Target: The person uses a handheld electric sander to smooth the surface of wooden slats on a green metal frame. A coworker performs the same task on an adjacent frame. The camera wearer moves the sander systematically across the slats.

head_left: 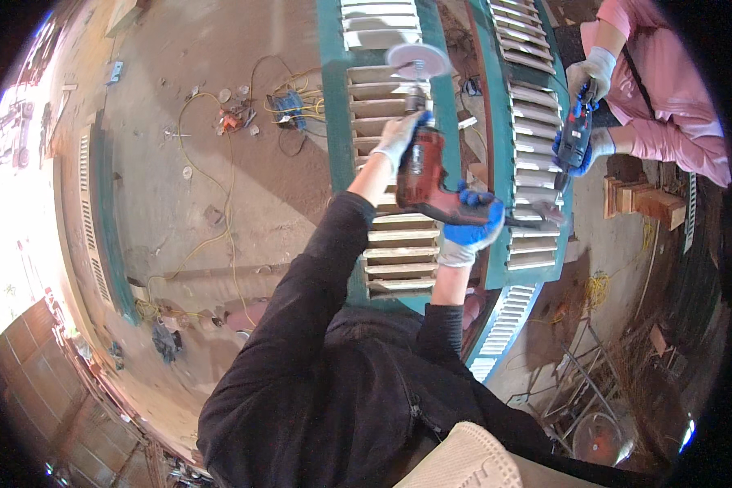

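A red power drill (421, 167) with a round sanding disc (418, 62) at its front is held in both my gloved hands. My right hand (473, 228), in a blue and white glove, wraps round the drill's rear handle. Farther forward, my left hand (399, 138) grips the drill near its chuck. Beneath lies a louvered shutter (356, 167) with a green frame and pale, bare-looking slats. The disc is over the upper slats and a green crossbar; whether it touches them I cannot tell.
At right, another person in pink sleeves (655, 142) holds a dark power tool (576, 140) over a second green shutter (537, 122). A blue power strip (289, 110) with yellow cords lies on the floor at left. Wood blocks (647, 202) sit at far right; another shutter (106, 236) stands far left.
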A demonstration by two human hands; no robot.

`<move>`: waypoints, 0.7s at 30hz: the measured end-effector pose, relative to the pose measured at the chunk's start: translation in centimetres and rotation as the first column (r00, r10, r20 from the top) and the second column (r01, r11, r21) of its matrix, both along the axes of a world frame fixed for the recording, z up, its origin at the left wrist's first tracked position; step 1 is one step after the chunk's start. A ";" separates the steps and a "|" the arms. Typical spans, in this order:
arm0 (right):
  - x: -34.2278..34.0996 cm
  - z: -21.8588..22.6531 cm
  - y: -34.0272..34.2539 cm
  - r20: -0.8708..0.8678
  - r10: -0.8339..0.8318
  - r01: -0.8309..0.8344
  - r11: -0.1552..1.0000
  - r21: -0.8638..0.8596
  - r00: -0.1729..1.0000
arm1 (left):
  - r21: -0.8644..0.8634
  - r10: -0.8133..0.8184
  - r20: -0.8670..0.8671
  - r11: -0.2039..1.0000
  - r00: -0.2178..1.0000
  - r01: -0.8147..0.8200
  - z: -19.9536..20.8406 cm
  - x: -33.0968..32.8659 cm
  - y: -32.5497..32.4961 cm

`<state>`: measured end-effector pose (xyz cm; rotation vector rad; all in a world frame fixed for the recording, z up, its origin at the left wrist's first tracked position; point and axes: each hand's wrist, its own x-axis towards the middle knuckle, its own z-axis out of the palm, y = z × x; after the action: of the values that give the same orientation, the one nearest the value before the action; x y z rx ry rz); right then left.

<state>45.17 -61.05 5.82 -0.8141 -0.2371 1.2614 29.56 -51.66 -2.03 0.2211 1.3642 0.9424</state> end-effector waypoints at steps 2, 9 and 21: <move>0.3 -0.2 -0.1 0.020 -0.033 0.032 0.996 0.079 0.999 | 0.064 -0.075 -0.129 0.994 0.989 0.083 0.8 1.2 1.5; 2.2 -2.0 0.3 -0.121 0.118 -0.113 0.993 0.042 0.986 | 0.011 0.166 -0.089 0.986 0.982 -0.166 3.5 0.8 -1.8; 1.8 -1.6 0.2 -0.074 0.065 -0.054 0.989 0.136 0.995 | 0.088 0.048 -0.229 0.996 0.972 -0.029 2.0 1.0 0.8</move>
<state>46.92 -60.88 4.26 -0.6454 -0.2812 1.3161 30.56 -50.85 -0.04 0.3785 1.5476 1.0318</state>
